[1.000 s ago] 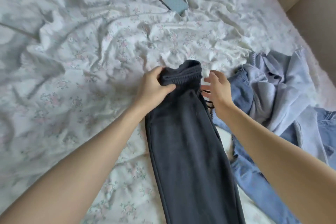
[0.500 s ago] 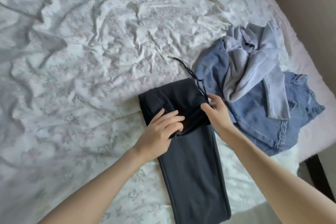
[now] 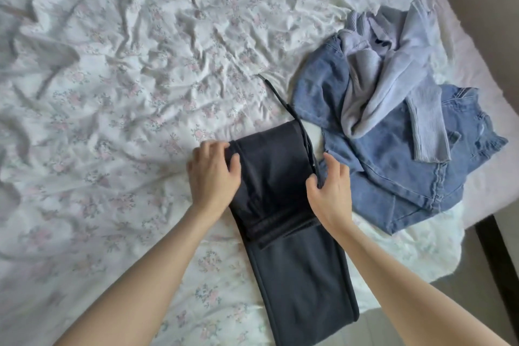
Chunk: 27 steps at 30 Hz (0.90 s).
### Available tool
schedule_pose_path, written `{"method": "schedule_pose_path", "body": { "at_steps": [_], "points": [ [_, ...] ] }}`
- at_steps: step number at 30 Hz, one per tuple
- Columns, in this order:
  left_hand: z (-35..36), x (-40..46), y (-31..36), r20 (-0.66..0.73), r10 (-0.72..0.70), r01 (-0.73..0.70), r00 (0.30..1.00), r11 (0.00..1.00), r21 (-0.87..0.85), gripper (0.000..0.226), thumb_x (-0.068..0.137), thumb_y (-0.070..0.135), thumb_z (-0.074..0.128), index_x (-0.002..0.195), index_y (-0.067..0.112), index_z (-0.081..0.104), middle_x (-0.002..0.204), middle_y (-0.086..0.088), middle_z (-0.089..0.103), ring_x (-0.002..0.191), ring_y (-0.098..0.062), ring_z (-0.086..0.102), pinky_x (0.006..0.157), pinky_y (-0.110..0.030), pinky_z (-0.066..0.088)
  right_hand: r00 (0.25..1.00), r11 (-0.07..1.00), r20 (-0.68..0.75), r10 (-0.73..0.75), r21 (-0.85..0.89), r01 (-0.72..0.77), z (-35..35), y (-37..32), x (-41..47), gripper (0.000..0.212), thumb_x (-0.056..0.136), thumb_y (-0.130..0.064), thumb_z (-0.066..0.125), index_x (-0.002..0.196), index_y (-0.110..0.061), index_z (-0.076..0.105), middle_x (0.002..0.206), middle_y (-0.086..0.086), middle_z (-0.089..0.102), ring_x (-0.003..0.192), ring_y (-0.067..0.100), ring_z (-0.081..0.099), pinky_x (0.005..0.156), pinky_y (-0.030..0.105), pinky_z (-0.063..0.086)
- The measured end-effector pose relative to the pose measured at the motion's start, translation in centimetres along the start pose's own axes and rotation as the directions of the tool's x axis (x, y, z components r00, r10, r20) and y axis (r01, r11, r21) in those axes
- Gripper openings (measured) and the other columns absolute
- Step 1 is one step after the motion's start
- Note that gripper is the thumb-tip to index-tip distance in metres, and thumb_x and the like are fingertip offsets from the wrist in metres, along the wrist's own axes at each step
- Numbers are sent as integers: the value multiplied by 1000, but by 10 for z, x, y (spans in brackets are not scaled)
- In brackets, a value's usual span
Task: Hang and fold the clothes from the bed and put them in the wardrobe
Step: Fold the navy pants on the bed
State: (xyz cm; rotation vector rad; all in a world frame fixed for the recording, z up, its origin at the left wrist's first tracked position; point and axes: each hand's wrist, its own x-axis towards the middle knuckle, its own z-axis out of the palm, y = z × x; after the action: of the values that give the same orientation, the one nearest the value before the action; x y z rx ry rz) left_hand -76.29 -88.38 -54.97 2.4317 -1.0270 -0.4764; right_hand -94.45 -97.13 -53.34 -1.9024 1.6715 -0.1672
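The bed (image 3: 118, 109) is covered by a white sheet printed with small faded pink flowers, heavily creased into ridges and soft folds. Dark charcoal sweatpants (image 3: 295, 261) lie on this sheet at the near edge, a long flat strip of matte, fleece-like fabric, with the upper part folded back over itself so that the ribbed waistband sits across the middle. A thin dark drawstring (image 3: 283, 104) trails from the fold, out across the sheet.

My left hand (image 3: 214, 174) rests on the left edge of the folded section, fingers slightly bent, thumb lying on the cloth; it presses rather than clamps. My right hand (image 3: 331, 185) is at the right edge, thumb and fingers curled and pinching the fabric border beside the drawstring.

Just right of the sweatpants, touching my right fingers, lies a pair of blue denim jeans (image 3: 393, 174), stiff and stitched at the seams. A pale lilac ribbed knit sweater (image 3: 393, 76) is heaped loosely on top of the jeans.
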Motion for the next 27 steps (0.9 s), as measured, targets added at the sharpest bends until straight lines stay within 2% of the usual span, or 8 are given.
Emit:
{"method": "schedule_pose_path", "body": {
  "at_steps": [2,4,6,11,15,19,24,27],
  "points": [
    [-1,25,-2,69,-209,212,976,976,-50,36,90,41,51,97,9,63,96,-6,60,94,-26,56,80,-38,44,991,986,-30,-127,-109,123,1,-17,16,47,90,-19,49,136,-15,40,132,6,42,123,25,39,100,41,34],
    [1,42,-5,126,-232,238,964,971,-29,45,88,44,51,57,12,50,53,-2,47,55,-21,51,56,-30,39,972,952,4,-235,-202,231,5,-33,32,45,93,-22,47,137,-16,40,132,5,44,122,26,39,97,41,34],
    [2,50,-7,220,-238,238,946,971,29,51,87,39,54,48,13,35,41,2,34,42,-18,41,49,-26,32,966,930,53,-251,-263,256,12,-45,48,46,95,-28,44,139,-15,37,135,6,43,124,26,38,98,41,35],
    [10,56,-15,378,-273,281,885,959,33,37,85,15,53,52,11,35,44,-3,34,44,-18,36,47,-23,31,972,971,160,171,-193,-139,22,-65,80,38,95,-39,41,116,-8,50,121,9,55,117,29,45,97,47,39],
    [5,53,-24,323,-289,318,901,947,-39,55,90,45,50,48,14,32,34,4,32,33,-11,33,42,-21,29,978,976,149,148,-183,-119,20,-68,86,11,92,-24,43,85,-15,45,88,5,55,90,27,52,85,38,41],
    [-5,55,-20,472,-347,361,811,930,65,55,81,67,47,62,15,44,54,5,49,52,-10,51,48,-22,33,987,983,106,119,-151,-103,13,-67,81,19,96,-22,40,101,-7,50,99,6,57,91,25,51,77,37,42],
    [-8,49,-7,536,-346,415,770,910,-9,41,80,38,62,56,13,41,49,4,42,46,-14,44,47,-22,29,994,992,62,94,-85,-89,11,-68,72,10,97,-22,36,93,-13,41,94,0,50,85,19,43,72,33,35],
    [-6,39,-4,430,-391,502,814,846,-181,32,78,14,63,54,17,42,56,1,46,52,-17,45,56,-26,37,992,993,29,119,-20,-118,11,-66,70,8,96,-22,37,92,-15,41,91,-1,51,84,20,46,70,33,35]
  ]
}}
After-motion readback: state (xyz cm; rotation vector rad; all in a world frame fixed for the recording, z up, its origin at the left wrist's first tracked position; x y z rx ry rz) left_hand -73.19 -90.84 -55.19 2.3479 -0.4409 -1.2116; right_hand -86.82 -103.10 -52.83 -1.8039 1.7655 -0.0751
